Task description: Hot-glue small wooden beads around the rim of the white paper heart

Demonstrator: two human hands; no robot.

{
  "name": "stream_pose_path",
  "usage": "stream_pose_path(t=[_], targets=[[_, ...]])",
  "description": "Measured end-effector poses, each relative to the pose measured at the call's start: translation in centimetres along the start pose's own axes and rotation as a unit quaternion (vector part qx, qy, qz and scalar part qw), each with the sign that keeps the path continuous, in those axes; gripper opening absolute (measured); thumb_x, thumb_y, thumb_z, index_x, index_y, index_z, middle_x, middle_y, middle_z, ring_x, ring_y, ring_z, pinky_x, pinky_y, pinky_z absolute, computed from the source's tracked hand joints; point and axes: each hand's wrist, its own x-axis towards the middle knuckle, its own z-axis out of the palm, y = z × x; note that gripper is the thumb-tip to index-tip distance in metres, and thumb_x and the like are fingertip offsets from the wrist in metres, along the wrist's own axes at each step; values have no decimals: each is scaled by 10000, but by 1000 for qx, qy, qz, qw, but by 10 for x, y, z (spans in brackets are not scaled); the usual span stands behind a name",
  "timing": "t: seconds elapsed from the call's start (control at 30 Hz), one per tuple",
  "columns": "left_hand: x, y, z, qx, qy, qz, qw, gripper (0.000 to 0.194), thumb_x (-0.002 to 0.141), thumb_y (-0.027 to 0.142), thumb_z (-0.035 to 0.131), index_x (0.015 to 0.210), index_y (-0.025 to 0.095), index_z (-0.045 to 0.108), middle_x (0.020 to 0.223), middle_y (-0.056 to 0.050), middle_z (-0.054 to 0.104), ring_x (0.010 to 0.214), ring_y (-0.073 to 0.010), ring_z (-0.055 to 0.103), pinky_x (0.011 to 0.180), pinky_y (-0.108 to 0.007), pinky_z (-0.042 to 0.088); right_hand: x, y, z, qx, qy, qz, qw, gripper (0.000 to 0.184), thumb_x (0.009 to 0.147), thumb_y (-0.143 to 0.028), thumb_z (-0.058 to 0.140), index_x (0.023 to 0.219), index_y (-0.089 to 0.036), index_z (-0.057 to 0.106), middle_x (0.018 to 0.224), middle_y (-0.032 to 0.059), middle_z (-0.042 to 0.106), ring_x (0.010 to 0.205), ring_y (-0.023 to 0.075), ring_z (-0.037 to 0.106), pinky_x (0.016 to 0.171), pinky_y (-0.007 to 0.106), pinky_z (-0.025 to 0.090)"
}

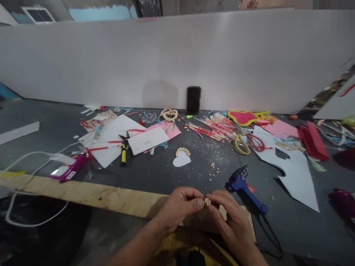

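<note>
A small flower-shaped cluster [207,201] of pale pieces is held up between the two hands at the near edge of the table [155,173]. It is pinched by the thumb and fingers of the left hand [180,205] on one side and gripped by the fingertips of the right hand [233,218] on the other. By its look, the cluster is judged light and stiff, with joints likely to snap if squeezed or twisted; it is best taken by its outer rim, with light fingertip pressure.

Beneath the hands, a wooden strip [111,197] is seen along the near edge. To the right, a blue glue gun [251,192] is laid down, its nozzle pointed away. Loose pale bits [213,165] are scattered just beyond the hands. Farther left, a white heart [182,160] is partly edged by a curved row of beads [183,150].

Farther out, yellow-handled cutters [123,153] are seen at left, beside a white card [148,141], and scissors [249,142] at right. At the far side, a phone [193,99] is propped upright against a white board [111,62].
</note>
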Motion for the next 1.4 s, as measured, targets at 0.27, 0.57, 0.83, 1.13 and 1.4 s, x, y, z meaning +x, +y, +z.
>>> stream_pose_path(t=[0.27, 0.57, 0.83, 1.13, 1.4], targets=[[0, 1, 3, 22, 12, 4, 1000, 190, 635, 261, 776, 723, 116, 691, 685, -11, 649, 615, -84, 527, 617, -193, 399, -1, 1, 1, -17, 4, -3, 1000, 154, 805, -141, 556, 925, -223, 609, 825, 41, 649, 739, 151, 630, 645, 244, 528], [2, 2, 1, 37, 13, 13, 999, 156, 654, 239, 762, 724, 120, 691, 691, -5, 652, 628, -77, 529, 623, -181, 403, -5, 6, 2, -28, 3, -7, 1000, 168, 817, -148, 547, 957, -223, 600, 846, 47, 647, 784, 157, 629, 671, 256, 536], [2, -2, 2, 22, 18, 14, 999, 199, 627, 247, 780, 747, 126, 677, 708, -4, 656, 631, -86, 546, 638, -198, 415, -3, 4, 4, -41, 16, -15, 999, 156, 805, -146, 549, 931, -221, 602, 818, 46, 641, 737, 154, 628, 628, 252, 538], [-1, 0, 1, 55, 18, 18, 998, 244, 623, 295, 777, 769, 126, 680, 724, -15, 660, 649, -110, 554, 659, -222, 418, -2, 1, 1, -43, 1, -25, 999, 166, 828, -164, 543, 968, -220, 614, 849, 50, 648, 753, 142, 642, 648, 231, 544], [-3, 1, 5, 71, 41, 26, 996, 206, 636, 286, 770, 711, 117, 680, 674, -6, 641, 615, -91, 521, 614, -200, 403, -2, -1, 1, -50, 6, -20, 999, 143, 829, -174, 539, 939, -215, 621, 816, 42, 659, 734, 142, 647, 635, 226, 542]])
